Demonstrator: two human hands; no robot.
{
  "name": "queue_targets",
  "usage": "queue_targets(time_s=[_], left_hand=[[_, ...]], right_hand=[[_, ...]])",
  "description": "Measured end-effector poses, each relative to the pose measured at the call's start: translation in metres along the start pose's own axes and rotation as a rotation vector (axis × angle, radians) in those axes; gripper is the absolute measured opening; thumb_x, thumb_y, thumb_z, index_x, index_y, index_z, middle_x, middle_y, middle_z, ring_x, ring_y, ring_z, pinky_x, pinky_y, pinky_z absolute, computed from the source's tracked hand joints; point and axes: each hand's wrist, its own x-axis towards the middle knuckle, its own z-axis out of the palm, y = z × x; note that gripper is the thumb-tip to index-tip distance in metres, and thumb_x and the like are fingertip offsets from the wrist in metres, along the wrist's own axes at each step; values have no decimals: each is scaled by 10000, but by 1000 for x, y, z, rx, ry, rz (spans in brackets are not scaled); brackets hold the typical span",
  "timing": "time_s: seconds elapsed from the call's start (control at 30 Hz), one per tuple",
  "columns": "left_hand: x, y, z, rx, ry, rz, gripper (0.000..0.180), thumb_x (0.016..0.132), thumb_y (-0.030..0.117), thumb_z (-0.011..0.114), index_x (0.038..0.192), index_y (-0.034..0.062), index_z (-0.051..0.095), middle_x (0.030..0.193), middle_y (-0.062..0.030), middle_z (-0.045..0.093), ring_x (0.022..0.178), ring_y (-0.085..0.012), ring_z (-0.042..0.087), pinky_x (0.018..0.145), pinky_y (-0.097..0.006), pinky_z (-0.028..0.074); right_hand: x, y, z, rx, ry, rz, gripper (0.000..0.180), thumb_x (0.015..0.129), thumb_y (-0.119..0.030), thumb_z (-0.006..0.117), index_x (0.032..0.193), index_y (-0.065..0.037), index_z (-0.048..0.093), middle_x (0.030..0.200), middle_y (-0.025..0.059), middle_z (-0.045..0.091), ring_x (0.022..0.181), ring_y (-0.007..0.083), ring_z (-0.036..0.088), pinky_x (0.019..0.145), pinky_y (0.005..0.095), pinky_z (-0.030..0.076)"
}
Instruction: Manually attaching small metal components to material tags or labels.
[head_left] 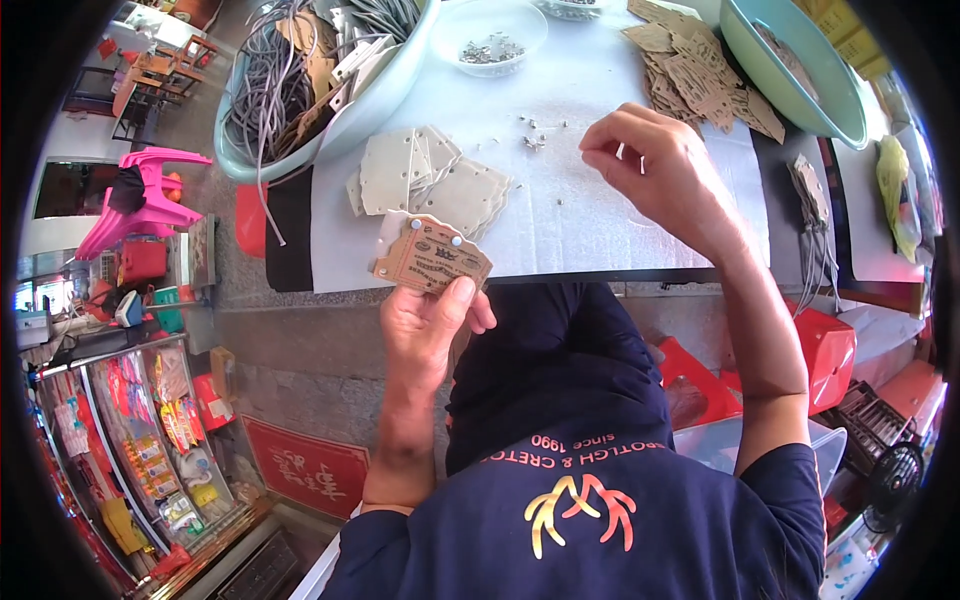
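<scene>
Between the thumb and fingers of my left hand (425,325) is a brown printed cardboard tag (432,262) with a wavy upper edge, held just over the table's near edge. Two round pale studs show along its top, and a pale grey-white plate lies against its back. My right hand (650,165) hovers over the table, thumb and fingers pinched together; whatever is between them is too small or hidden. Left of it, small metal fasteners (535,143) lie scattered on the white sheet. Overlapping grey-white plates with holes (455,195) lie just beyond the tag.
At far left stands a light-blue basin (365,110) full of grey cords and tags. A clear plastic bowl (441,45) holds more fasteners. Brown cardboard tags (695,80) are heaped at far right beside a pale green basin (790,105). Corded tags (812,195) hang at the right.
</scene>
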Motion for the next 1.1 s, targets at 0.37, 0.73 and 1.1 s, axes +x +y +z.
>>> queue_targets(time_s=[0.37, 0.73, 1.1], left_hand=[[2, 7, 8, -31, -15, -19, 153, 931, 73, 558, 1041, -31, 581, 811, -83, 632, 671, -142, 618, 590, -255, 478], [20, 12, 28, -80, -61, 5, 155, 948, 77, 543, 1052, -35, 575, 825, -88, 631, 664, -136, 612, 589, -252, 477], [49, 12, 67, -168, -102, -28, 174, 955, 176, 564, 1051, 34, 596, 894, -37, 611, 757, -137, 583, 616, -268, 443]], right_hand=[[-4, -7, 18, -194, -208, -221, 103, 831, -168, 642, 818, -66, 647, 800, 103, 608, 740, 325, 629, 649, 427, 496], [-15, -4, 21, 84, -68, -80, 68, 820, -67, 638, 831, -14, 597, 784, 97, 623, 682, 226, 632, 623, 343, 510], [-37, 0, 11, 994, 41, 272, 178, 913, -123, 658, 1034, 6, 664, 841, 12, 651, 712, 62, 603, 690, 217, 507]])
